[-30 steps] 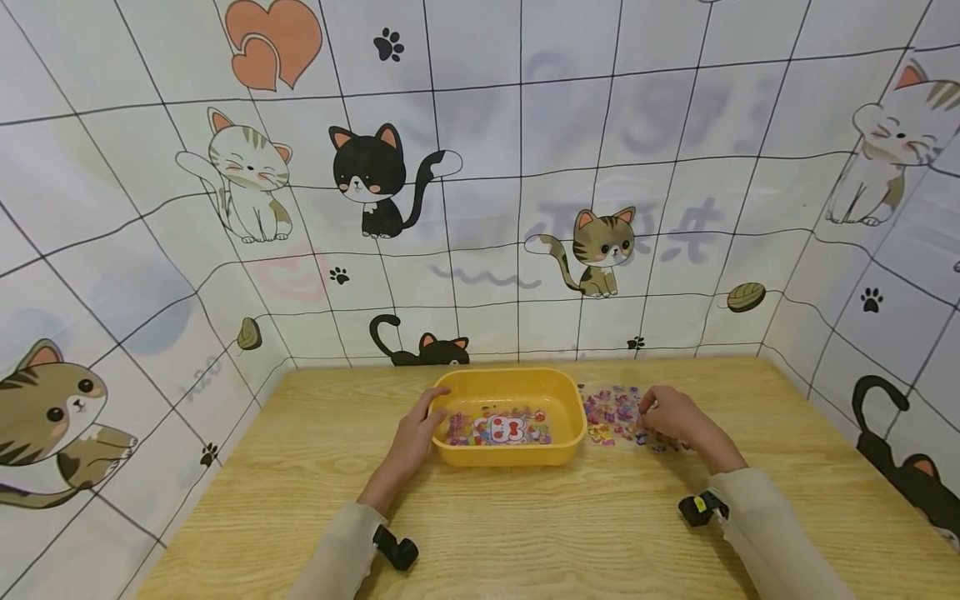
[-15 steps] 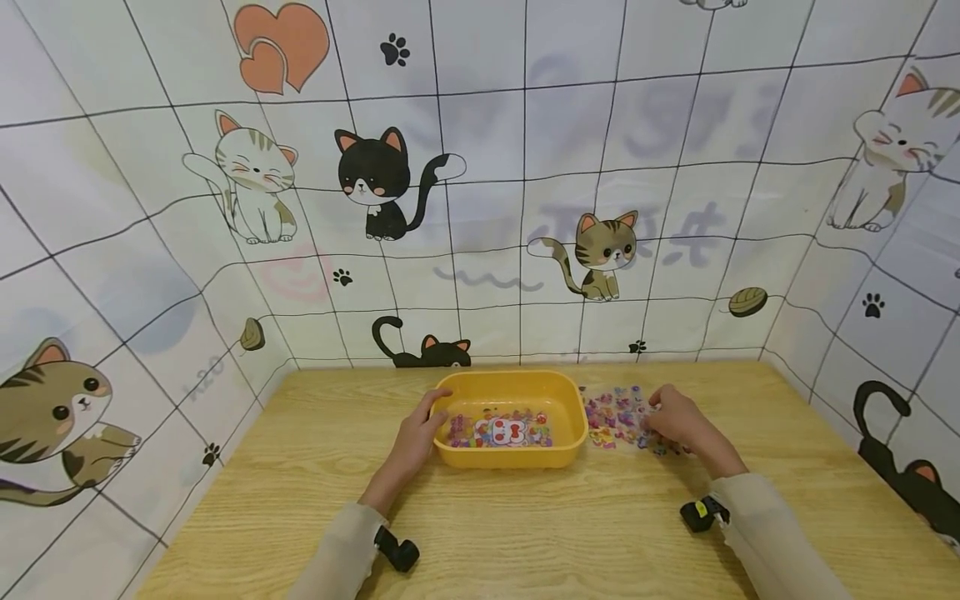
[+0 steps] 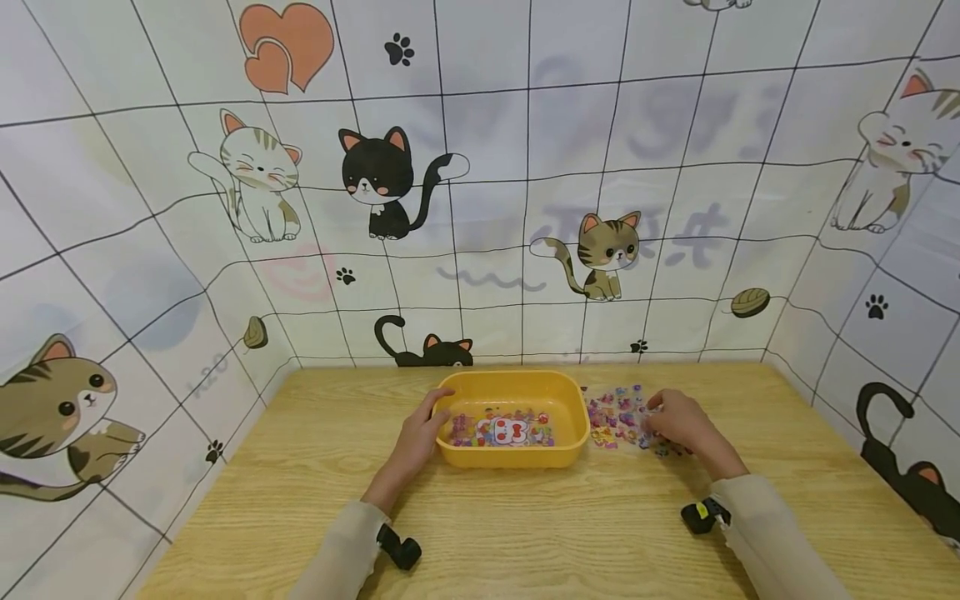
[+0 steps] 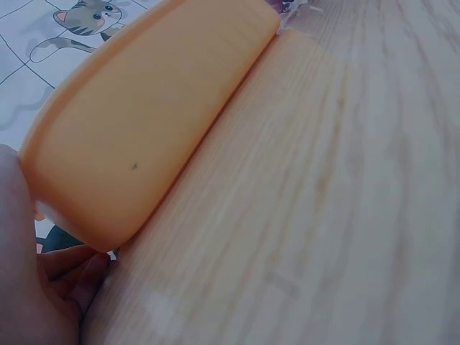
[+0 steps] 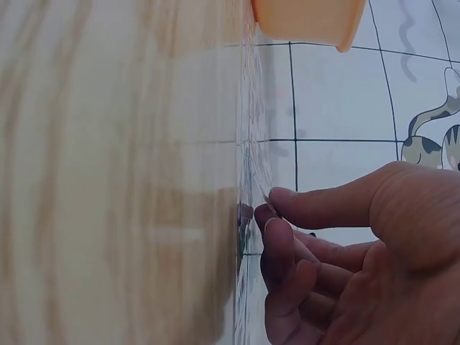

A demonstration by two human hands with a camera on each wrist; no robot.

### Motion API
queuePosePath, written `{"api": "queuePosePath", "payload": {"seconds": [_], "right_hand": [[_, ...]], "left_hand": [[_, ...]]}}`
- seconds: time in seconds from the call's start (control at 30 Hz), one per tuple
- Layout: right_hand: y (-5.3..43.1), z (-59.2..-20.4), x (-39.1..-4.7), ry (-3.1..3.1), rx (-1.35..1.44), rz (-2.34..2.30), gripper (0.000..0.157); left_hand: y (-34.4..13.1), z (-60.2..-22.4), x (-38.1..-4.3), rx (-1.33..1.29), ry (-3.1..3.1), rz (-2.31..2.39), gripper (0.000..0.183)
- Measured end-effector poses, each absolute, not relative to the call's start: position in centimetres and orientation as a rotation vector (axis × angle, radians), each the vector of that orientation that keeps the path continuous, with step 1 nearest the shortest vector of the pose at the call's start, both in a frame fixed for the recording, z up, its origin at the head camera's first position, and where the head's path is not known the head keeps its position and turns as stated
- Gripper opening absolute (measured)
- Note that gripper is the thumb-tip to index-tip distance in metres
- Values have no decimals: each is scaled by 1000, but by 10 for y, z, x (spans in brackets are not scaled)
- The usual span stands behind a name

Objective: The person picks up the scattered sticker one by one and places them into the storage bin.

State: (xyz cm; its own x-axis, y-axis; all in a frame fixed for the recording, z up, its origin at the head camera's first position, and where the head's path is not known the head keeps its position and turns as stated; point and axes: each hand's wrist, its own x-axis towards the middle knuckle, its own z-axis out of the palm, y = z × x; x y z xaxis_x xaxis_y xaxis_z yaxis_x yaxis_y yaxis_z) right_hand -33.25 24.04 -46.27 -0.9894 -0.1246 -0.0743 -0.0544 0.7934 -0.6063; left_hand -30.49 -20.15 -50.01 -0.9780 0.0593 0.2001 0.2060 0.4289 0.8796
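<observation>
A yellow, rectangular plastic basin with rounded corners (image 3: 513, 457) stands on the pale wood-grained table (image 3: 480, 533), towards its far side. The left hand (image 3: 412, 437) grips the basin's left end, thumb and index finger at the rim, other fingers curled by the lower corner in the left wrist view. On the basin's floor lies a patch of small, bright multicoloured shapes (image 3: 540, 435) around a white cartoon face with a red bow (image 3: 511, 432); whether they are printed or loose cannot be told.

Just right of the basin, a thin clear plastic sheet covered in small purple, pink and yellow pieces (image 3: 617, 417) lies on the table. The right hand (image 3: 681, 418) pinches this sheet at its right side between thumb and index finger, the remaining fingers bent.

Beige sleeves (image 3: 772, 525) cover both forearms, with a small black camera (image 3: 399, 547) at each wrist. A white, grid-lined covering with cartoon cats (image 3: 480, 125) rises beyond the table.
</observation>
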Motion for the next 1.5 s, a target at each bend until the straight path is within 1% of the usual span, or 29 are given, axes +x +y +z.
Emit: {"api": "queuePosePath", "payload": {"seconds": [0.1,0.2,0.67,1.0,1.17,1.5], "right_hand": [[240,-462,-331,2884,-142,-985,33],[240,-460,-330,2876,-132,-1018,28],[232,-440,-324,2924,-228,-1019,27],[230,-421,-316,2953,-307,-1053,31],[230,-410,-312,2979,-323,-1094,29],[227,-390,-302,3051,-287,-1074,32]], "left_hand": [[-202,-500,-305,-238,-2537,-1589,38],[-201,-500,-305,-233,-2540,-1591,38],[-201,-500,-305,-237,-2544,-1581,39],[-203,-498,-304,-237,-2546,-1551,39],[-202,-498,-305,-232,-2547,-1548,38],[-203,-500,-306,-219,-2571,-1545,37]]}}
